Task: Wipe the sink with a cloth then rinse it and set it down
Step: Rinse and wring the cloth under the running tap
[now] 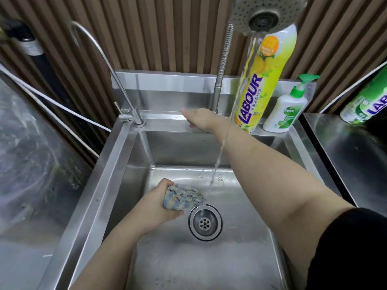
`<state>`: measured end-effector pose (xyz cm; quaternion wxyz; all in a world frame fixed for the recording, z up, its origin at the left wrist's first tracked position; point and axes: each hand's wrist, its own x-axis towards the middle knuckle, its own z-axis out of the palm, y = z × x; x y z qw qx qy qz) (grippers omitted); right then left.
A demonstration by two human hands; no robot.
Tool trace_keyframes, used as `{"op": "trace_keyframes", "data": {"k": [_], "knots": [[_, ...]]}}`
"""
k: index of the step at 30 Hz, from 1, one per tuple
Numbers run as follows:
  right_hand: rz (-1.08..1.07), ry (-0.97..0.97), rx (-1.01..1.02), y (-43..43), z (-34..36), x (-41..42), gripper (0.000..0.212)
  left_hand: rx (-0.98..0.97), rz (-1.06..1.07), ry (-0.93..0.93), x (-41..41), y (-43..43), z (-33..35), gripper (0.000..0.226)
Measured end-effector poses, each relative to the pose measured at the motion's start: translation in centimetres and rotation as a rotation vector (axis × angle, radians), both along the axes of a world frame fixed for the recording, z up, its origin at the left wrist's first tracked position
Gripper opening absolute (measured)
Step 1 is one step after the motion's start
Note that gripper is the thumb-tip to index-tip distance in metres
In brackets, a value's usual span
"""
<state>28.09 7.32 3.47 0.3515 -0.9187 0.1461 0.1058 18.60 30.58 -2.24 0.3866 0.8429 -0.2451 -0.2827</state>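
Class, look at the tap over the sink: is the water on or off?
On. A stream falls from the spray head into the drain, beside the cloth.

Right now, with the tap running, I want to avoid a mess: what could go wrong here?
1. The water stream falls just beside the cloth in the left hand, so it may not get rinsed.
2. The right hand, reaching along the back ledge, could knock the yellow detergent bottle.

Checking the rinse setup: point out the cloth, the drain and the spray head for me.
cloth [183, 196]: head view, middle of the bunched fabric held in the left hand [161, 203].
drain [205, 222]: head view, centre of the strainer.
spray head [266, 15]: head view, perforated face.
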Motion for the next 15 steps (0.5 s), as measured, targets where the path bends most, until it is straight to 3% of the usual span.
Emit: {"op": "trace_keyframes", "data": {"k": [3,11,15], "knots": [[-0.01,-0.031,0.13,-0.2,0.2,-0.8,0.076,-0.102,0.091,0.127,0.1,0.1,0.4,0.053],[-0.231,-0.384,0.493,0.2,-1.4,-3.2,0.05,-0.211,0.366,0.16,0.3,-0.1,0.8,0.072],[-0.232,-0.306,0.396,0.0,-1.0,-4.5,0.051,-0.267,0.417,0.137,0.0,-0.5,1.1,0.074]]}}
